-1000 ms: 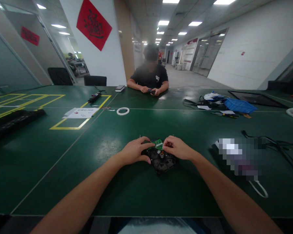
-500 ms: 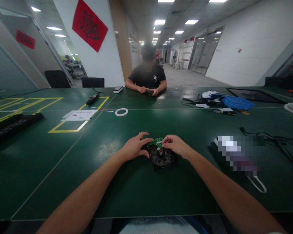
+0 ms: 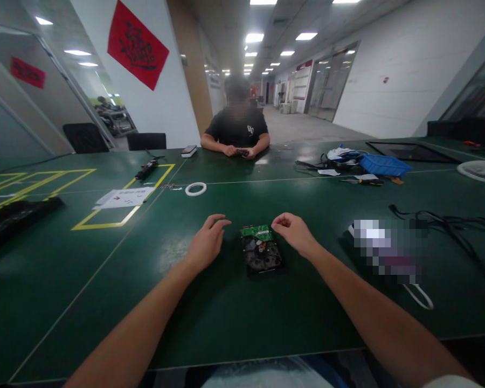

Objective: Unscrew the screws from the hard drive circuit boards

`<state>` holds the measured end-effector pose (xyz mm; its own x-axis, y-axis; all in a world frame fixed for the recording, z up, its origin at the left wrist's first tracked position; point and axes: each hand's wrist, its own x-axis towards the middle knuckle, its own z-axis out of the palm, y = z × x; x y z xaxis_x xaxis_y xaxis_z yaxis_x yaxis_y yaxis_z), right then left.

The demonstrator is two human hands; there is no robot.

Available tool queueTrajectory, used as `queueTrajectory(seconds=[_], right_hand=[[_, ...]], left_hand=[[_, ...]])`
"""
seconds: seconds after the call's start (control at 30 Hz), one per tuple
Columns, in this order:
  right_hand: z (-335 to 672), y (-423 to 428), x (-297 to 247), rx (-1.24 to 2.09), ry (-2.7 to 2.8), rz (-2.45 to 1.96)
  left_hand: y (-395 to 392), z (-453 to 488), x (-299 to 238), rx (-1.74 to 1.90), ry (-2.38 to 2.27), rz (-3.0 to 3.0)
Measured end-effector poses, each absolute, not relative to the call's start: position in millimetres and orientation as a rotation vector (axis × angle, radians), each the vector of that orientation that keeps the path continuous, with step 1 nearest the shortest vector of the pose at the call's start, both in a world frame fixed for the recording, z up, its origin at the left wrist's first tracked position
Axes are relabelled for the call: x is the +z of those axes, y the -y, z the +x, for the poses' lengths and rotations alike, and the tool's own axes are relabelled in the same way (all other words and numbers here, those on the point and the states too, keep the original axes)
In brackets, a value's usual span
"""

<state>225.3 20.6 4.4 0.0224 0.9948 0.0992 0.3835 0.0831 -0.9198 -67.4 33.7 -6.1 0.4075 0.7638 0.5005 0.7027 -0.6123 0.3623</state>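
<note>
A black hard drive (image 3: 261, 253) with a small green circuit board (image 3: 256, 231) at its far end lies flat on the green table (image 3: 210, 302). My left hand (image 3: 207, 241) hovers just left of it, fingers loosely curled and apart, holding nothing. My right hand (image 3: 293, 231) is just right of the drive, fingers bent with thumb and forefinger close together; nothing shows between them. Neither hand touches the drive.
A person in a black shirt (image 3: 236, 129) sits across the table, handling a small object. A white tape ring (image 3: 196, 188), a paper sheet (image 3: 123, 198) in yellow floor-tape lines, a blue tray (image 3: 383, 164), black cables (image 3: 448, 223) and a blurred object (image 3: 388, 250) lie around.
Both hands have let go of the hard drive and drawn apart to its sides. The drive now lies straight on the table by itself.
</note>
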Motion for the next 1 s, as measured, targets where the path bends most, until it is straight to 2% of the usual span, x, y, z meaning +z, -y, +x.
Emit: queueTrajectory(seconds=[0.07,0.17,0.27,0.43,0.6,1.0], right_hand=[[218,-11,13,0.599,1.654,-1.336],[197,10,19,0.317,1.981,-1.039],[179,25,18,0.048,2.194,-0.842],[179,23,14,-0.257,2.276,-0.777],[194,11,16,-0.305,2.22,-0.84],[226,-4,22,-0.011,1.635,-1.182]], left_hand=[[-25,-55,1,1.262,-1.276,2.49],[-3,-28,10,1.407,-1.027,2.486],[17,-8,11,1.329,-0.757,2.544],[22,-3,3,1.287,-0.648,2.54],[15,-7,-1,1.176,-0.711,2.579],[-16,-39,-15,0.694,-0.985,2.592]])
